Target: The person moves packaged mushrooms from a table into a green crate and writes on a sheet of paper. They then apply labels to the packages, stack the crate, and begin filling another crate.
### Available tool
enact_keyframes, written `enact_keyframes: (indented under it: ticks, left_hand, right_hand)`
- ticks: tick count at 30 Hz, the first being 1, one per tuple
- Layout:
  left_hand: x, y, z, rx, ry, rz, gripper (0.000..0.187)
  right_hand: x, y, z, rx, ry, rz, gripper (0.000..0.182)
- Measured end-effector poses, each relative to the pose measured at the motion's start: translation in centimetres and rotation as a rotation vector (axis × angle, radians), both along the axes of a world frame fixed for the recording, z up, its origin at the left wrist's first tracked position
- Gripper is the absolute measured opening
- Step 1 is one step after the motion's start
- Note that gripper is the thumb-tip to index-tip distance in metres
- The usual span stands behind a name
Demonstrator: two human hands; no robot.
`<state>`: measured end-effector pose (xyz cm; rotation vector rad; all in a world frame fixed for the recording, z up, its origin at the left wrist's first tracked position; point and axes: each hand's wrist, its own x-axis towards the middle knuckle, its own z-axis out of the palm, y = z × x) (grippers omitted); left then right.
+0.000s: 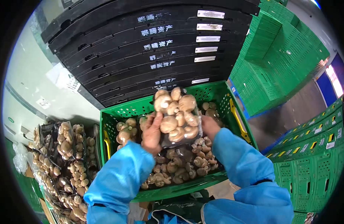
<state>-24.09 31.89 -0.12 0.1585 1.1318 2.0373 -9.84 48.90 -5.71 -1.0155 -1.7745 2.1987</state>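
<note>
Wrapped mushroom pack point(177, 115) was above the green crate point(187, 186), the left hand's point(152, 133) grip closed on one edge; the right hand's point(210, 126) fingers were hidden, their opening impossible to tell. Other packs point(175, 166) lay beneath, black crates point(142, 48) walled the far side, and packs were piled left.

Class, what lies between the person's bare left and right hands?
Between the left hand and the right hand, the head view shows a clear-wrapped pack of brown mushrooms, over a green plastic crate.
</note>
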Motion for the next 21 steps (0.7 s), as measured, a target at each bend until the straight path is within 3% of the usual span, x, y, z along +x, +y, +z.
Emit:
enact_keyframes:
  ticks: [2,4,6,7,8,9,17,21]
  left_hand:
    - [1.8,2.9,-0.9,0.029,0.026,-0.038,0.03]
    - [3.0,5.8,-4.9,-0.038,0.29,-0.045,0.035]
    - [1.6,6.6,-6.8,-0.28,0.72,-0.308,0.055]
    - [1.1,6.1,-8.1,-0.511,1.128,-0.364,0.061]
    - [0.9,5.2,-8.4,-0.746,1.536,-0.412,0.068]
    - [0.0,4.3,-9.0,-0.826,1.738,-0.577,0.068]
    - [-0.3,1.8,-9.3,-0.876,1.772,-0.497,0.068]
    - [-0.4,1.1,-8.7,-0.796,1.701,-0.402,0.066]
  right_hand:
    - [1.0,-0.6,5.3,-0.739,0.388,-0.155,0.046]
    - [1.6,1.1,4.0,-0.633,0.299,-0.183,0.044]
    - [2.8,3.1,3.9,-0.461,0.189,-0.222,0.043]
    - [3.2,5.1,1.3,-0.54,0.272,-0.178,0.043]
    - [3.8,5.5,1.4,-0.463,0.211,-0.221,0.043]
    - [4.3,6.0,0.2,-0.356,0.197,-0.241,0.043]
    - [2.3,6.7,-8.5,0.308,-0.018,-0.281,0.039]
    - [2.0,5.4,-6.4,0.188,0.102,-0.355,0.045]
